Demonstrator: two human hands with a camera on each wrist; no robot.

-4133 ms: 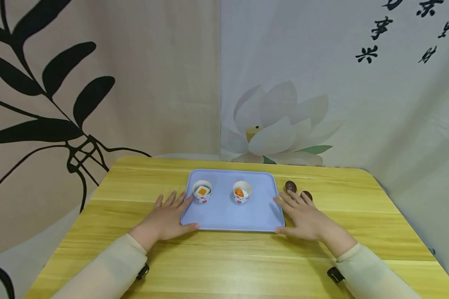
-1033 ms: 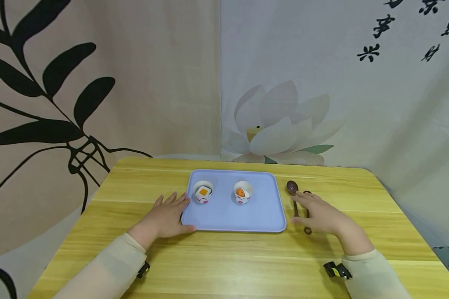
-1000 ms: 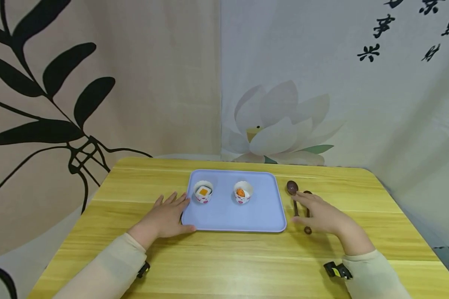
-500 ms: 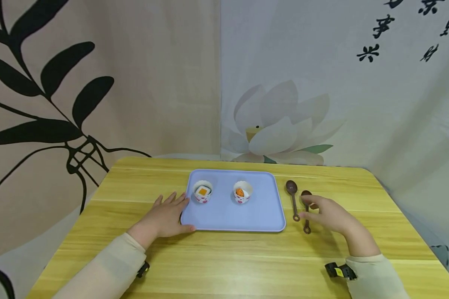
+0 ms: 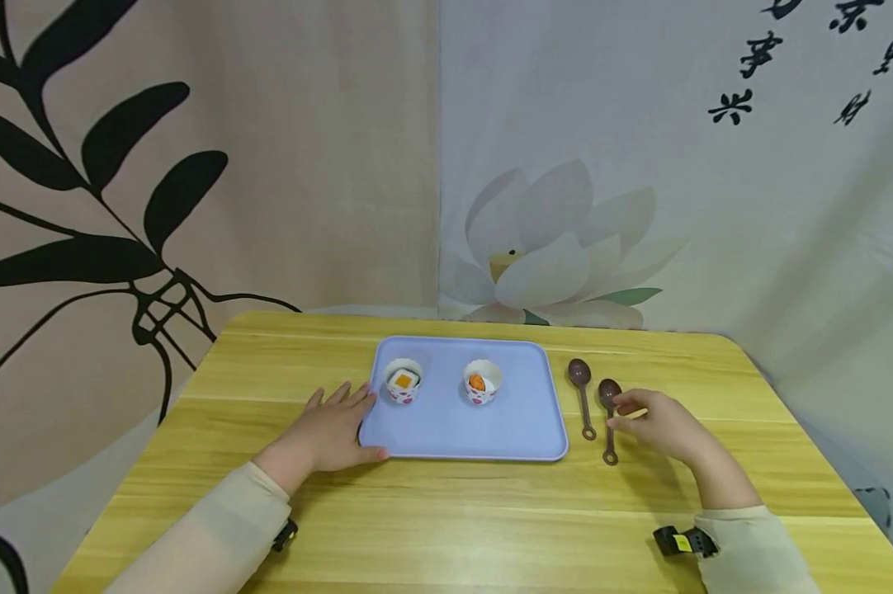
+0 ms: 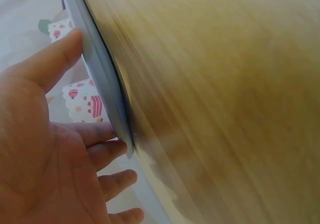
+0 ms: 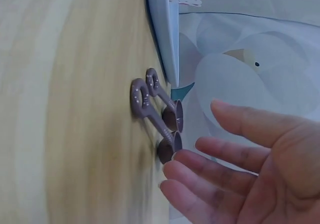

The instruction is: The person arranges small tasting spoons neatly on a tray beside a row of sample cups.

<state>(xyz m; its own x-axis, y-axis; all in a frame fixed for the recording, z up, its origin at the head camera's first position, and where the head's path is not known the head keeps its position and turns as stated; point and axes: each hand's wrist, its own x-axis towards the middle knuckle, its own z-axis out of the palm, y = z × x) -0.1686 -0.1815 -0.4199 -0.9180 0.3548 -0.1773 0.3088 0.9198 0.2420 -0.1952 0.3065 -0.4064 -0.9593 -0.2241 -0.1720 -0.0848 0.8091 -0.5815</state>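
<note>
In the head view a pale blue tray (image 5: 450,433) lies on the wooden table, bearing two patterned paper cups. The left cup (image 5: 402,394) has a white piece with an orange square inside; the right cup (image 5: 482,394) contains something orange. My left hand (image 5: 328,433) rests at the tray's left edge, fingers spread and straight. To the right of the tray lie two brown spoons, one nearer the tray (image 5: 583,398) and another spoon (image 5: 609,421) beside it. My right hand (image 5: 658,425) is at the outer spoon, thumb and fingers apart; in the right wrist view they are loosely bent over its bowl (image 7: 170,146), gripping nothing.
The yellow wooden table (image 5: 446,528) extends in front of the tray and to both sides. Behind it hangs a curtain (image 5: 342,165) printed with leaves, a lotus and black characters. A black camera strap (image 5: 684,542) sits at the right wrist.
My right hand has left the tray's right edge and moved right, past the inner spoon to the outer one, uncovering both spoons. The left hand has stayed at the tray.
</note>
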